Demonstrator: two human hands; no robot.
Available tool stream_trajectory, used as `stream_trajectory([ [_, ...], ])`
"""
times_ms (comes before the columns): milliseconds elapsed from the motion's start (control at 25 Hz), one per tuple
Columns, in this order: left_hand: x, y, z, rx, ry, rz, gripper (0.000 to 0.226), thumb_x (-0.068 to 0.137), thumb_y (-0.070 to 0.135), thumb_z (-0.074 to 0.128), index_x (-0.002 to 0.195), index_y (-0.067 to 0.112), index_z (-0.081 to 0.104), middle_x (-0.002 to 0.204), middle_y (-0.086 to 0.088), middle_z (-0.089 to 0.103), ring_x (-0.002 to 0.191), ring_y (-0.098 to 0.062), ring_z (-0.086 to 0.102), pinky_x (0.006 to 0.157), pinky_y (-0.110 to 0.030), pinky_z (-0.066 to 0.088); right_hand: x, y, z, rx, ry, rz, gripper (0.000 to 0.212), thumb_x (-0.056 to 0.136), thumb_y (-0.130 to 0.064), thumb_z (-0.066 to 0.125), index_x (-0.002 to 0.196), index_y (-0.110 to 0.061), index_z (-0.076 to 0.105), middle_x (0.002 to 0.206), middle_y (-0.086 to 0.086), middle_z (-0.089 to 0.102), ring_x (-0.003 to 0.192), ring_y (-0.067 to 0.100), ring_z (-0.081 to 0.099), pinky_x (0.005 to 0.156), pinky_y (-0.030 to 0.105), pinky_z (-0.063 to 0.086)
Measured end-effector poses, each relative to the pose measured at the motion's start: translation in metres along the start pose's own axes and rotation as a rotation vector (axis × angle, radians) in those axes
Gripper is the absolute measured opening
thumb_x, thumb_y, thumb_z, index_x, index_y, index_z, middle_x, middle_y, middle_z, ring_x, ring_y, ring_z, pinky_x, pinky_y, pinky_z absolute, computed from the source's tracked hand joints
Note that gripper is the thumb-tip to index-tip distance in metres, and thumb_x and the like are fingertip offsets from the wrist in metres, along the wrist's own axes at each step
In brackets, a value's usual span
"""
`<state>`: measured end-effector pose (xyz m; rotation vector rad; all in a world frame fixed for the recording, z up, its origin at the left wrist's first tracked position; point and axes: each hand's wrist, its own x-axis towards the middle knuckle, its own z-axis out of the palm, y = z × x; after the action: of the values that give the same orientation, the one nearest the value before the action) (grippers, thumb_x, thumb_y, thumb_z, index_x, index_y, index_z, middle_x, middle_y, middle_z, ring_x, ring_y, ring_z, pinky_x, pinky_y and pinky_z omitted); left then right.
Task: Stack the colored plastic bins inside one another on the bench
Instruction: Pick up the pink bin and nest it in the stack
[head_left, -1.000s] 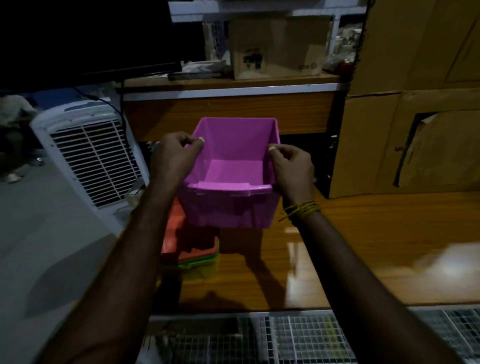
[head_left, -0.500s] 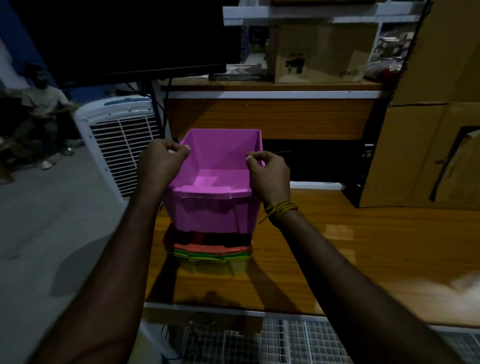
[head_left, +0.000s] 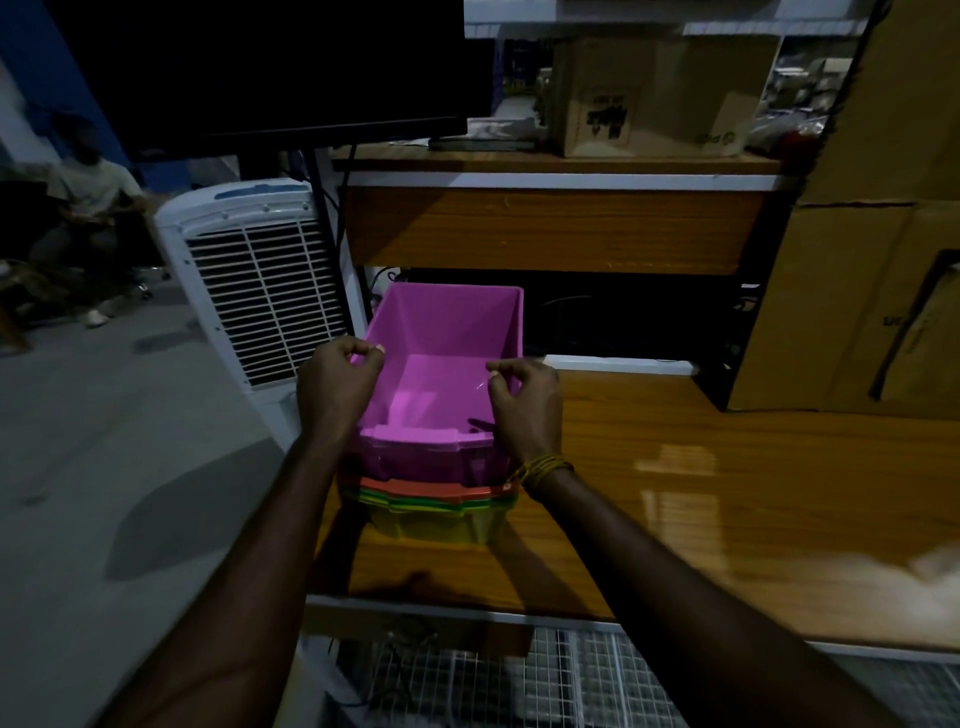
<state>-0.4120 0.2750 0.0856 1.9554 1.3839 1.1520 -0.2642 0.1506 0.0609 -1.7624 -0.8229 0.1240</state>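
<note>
A purple plastic bin (head_left: 447, 338) sits partly sunk into a stack of nested bins at the left end of the wooden bench (head_left: 701, 493). Below it show the rims of a red bin (head_left: 426, 488), a green bin (head_left: 431, 505) and a yellow bin (head_left: 436, 526) at the bottom. My left hand (head_left: 335, 384) pinches the purple bin's left wall rim. Its right wall rim is pinched by my right hand (head_left: 524, 402), which has a yellow thread band at the wrist.
A white air cooler (head_left: 249, 280) stands on the floor left of the bench. Behind the stack is a wooden desk (head_left: 550, 228) with a dark monitor (head_left: 270, 73) and a cardboard box (head_left: 649, 93). Large cartons (head_left: 872, 260) fill the right. A person sits far left (head_left: 88, 208).
Both hands carried the purple bin left and down onto the nested stack, where it has sunk partway in. The camera view shifted left.
</note>
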Motion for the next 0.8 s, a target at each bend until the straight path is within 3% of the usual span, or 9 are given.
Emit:
stream_trajectory([
  [40,-0.002,-0.005,0.002,-0.004,0.002,-0.006,0.02,0.087,0.031,0.064,0.094,0.016,0.074,0.092,-0.004,0.072,0.081,-0.021,0.063,0.069,-0.028,0.046,-0.002,0.004,0.0,-0.007,-0.011,0.007,0.02,0.091,-0.015,0.057,0.104,-0.012,0.072,0.119,0.013,0.059,0.114,0.023,0.053,0.068,0.0,0.044],
  [120,-0.007,-0.012,0.006,-0.014,0.004,-0.017,0.018,0.087,0.029,0.064,0.093,0.015,0.074,0.092,-0.005,0.073,0.08,-0.021,0.063,0.069,-0.027,0.045,-0.006,0.014,0.003,-0.026,-0.02,0.017,0.02,0.092,-0.01,0.057,0.107,-0.009,0.07,0.122,0.015,0.056,0.107,0.016,0.048,0.057,-0.008,0.034],
  [320,-0.017,-0.023,0.013,0.002,0.013,-0.049,0.021,0.088,0.025,0.064,0.099,0.012,0.075,0.095,-0.009,0.074,0.078,-0.016,0.059,0.067,-0.023,0.038,-0.013,0.025,0.009,-0.028,-0.043,0.036,0.021,0.093,-0.008,0.055,0.109,-0.008,0.069,0.125,0.016,0.056,0.093,0.009,0.051,0.054,-0.005,0.038],
  [440,-0.024,-0.026,0.017,0.015,0.005,-0.062,0.023,0.092,0.023,0.062,0.105,0.007,0.072,0.099,-0.012,0.073,0.079,-0.017,0.059,0.062,-0.022,0.036,-0.015,0.03,0.007,-0.034,-0.055,0.053,0.022,0.093,-0.005,0.054,0.11,-0.005,0.069,0.126,0.015,0.054,0.081,-0.002,0.043,0.054,-0.008,0.033],
  [560,-0.029,-0.026,0.02,0.035,0.006,-0.063,0.022,0.092,0.02,0.061,0.104,0.005,0.072,0.098,-0.013,0.072,0.077,-0.016,0.056,0.062,-0.021,0.034,-0.016,0.037,0.009,-0.037,-0.077,0.067,0.022,0.093,-0.004,0.054,0.11,-0.004,0.069,0.128,0.017,0.053,0.085,0.001,0.041,0.054,-0.007,0.035],
  [800,-0.028,-0.033,0.027,0.066,-0.007,-0.044,0.021,0.092,0.02,0.061,0.104,0.007,0.072,0.099,-0.012,0.072,0.074,-0.014,0.055,0.054,-0.02,0.034,-0.016,0.045,0.008,-0.049,-0.117,0.066,0.023,0.094,-0.003,0.054,0.112,-0.002,0.068,0.129,0.015,0.052,0.075,-0.009,0.04,0.054,-0.007,0.035],
])
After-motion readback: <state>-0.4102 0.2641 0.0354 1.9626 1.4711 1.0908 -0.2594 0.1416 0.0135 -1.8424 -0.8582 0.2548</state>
